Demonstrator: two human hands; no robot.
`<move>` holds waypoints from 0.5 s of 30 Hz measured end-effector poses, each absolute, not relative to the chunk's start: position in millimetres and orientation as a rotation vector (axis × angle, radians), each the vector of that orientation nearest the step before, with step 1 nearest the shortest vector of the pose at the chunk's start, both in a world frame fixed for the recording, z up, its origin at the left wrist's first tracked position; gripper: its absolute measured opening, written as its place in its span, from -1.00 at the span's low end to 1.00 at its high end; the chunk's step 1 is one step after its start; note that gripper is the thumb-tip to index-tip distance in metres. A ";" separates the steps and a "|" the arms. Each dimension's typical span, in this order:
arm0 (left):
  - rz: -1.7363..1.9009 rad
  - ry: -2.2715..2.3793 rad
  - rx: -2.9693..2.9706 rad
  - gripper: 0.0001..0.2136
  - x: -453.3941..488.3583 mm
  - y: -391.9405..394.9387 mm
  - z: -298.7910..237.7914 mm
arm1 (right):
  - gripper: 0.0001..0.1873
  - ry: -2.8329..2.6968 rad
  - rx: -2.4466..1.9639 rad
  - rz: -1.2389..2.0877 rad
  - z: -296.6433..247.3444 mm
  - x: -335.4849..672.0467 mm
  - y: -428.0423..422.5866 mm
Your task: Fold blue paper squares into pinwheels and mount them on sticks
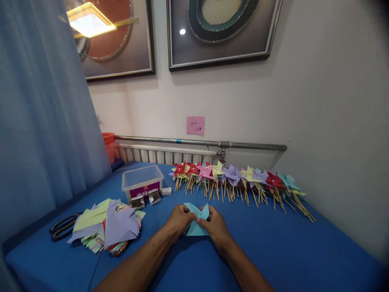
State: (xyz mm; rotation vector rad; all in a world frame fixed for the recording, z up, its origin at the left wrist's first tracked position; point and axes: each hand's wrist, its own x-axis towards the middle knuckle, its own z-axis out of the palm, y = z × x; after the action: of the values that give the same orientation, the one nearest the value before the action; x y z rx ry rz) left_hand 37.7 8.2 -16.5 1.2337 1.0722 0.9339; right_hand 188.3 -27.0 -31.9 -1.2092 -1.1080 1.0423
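One piece of turquoise paper (pixel 196 231), thin and smooth, with pointed flaps bent upward, was at the near middle of the blue tabletop (pixel 273 247), between two hands. The left hand (pixel 181 219) and right hand (pixel 216 227) each had a grip pinched on it, the thumbs close together near its centre.

Leftward sat one loose, fanned stack of paper pieces (pixel 121 227), lilac and pale yellow uppermost, beside the black looped handles of scissors (pixel 63 227). Behind it stood one clear plastic tub (pixel 142 177), rectangular, with three small white boxes (pixel 154 198) at its front and side. Beyond the hands ran a row of paper pinwheels (pixel 233 175) on slim sticks; nine heads showed uppermost, with others overlapped beneath.

A strip of blue separated hands from sticks, and a wider stretch reached from the right forearm to the tabletop's right edge, along the wall (pixel 334 121).
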 end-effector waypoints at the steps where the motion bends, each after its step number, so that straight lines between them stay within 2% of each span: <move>1: 0.948 1.087 1.239 -0.79 37.7 7.9 -15.8 | -0.53 -1.094 -1.196 1.055 -34.8 188.8 -24.7; 9: 0.979 1.160 1.240 -0.74 40.6 5.6 -15.2 | -0.49 -0.958 -1.090 1.082 -50.4 188.5 -15.7; 15: 0.996 1.170 1.230 -0.74 41.6 8.2 -19.9 | -0.55 -0.991 -1.098 1.055 -38.3 185.4 -24.0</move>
State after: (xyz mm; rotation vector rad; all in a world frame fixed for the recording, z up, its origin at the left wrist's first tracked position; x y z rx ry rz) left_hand 41.6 8.2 -19.9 1.2298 1.1702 0.9961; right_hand 185.4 -24.0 -38.3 -1.0983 -0.9907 1.0552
